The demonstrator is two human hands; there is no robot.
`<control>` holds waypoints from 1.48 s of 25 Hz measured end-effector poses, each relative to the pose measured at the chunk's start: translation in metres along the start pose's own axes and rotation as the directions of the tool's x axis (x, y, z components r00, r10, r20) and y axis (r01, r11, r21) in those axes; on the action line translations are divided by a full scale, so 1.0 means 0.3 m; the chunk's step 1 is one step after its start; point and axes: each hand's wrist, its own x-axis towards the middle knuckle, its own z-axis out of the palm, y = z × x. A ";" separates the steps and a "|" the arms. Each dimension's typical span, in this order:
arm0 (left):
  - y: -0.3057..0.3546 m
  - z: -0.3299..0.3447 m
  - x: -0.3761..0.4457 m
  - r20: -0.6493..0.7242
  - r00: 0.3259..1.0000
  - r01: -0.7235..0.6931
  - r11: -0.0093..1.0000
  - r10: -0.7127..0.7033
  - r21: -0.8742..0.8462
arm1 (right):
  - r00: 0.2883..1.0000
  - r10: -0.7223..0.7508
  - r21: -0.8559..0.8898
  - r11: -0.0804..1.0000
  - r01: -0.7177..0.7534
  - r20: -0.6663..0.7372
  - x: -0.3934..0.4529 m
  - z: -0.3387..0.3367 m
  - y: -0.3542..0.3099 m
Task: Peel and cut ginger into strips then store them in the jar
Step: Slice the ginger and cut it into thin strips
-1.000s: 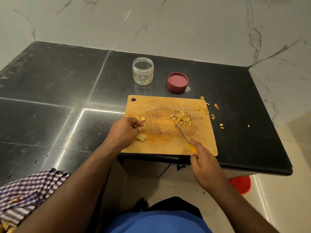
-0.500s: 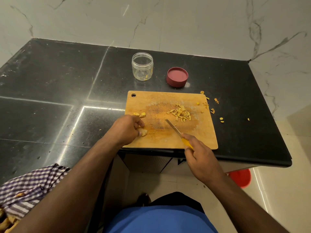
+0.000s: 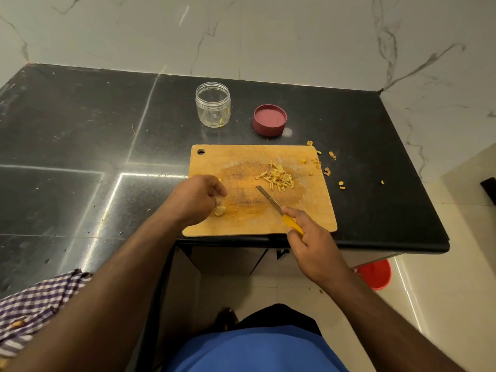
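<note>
A wooden cutting board [image 3: 316, 210] lies at the centre of the frame on the black stone bench [image 3: 80, 146], its near edge close to the bench's front edge. The right hand [image 3: 312, 245], at lower right of the board, is closed around the yellow handle of a small knife [image 3: 279, 208] whose blade slants up and left over the board, its tip just short of a loose pile of ginger strips [image 3: 276, 179] in the board's upper middle. The left hand [image 3: 197, 200] rests curled over the board's left edge; a peeled ginger piece [image 3: 220, 210] lies just under its fingertips, and whether the fingers actually pinch it or only touch it is hard to tell. Scraps of ginger peel [image 3: 327, 171] are scattered off the board's upper right corner. Above the board stands an open clear jar [image 3: 213, 104] with a few yellow bits at its bottom, and beside it to the right its red lid [image 3: 269, 120] lies upturned. A checked cloth [image 3: 35, 304] sits at lower left.
</note>
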 end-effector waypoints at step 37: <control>0.065 0.168 0.112 -0.171 0.985 -0.028 0.998 0.036 0.051 | 0.990 -0.056 -0.247 0.965 0.087 0.130 0.026 0.092 -0.147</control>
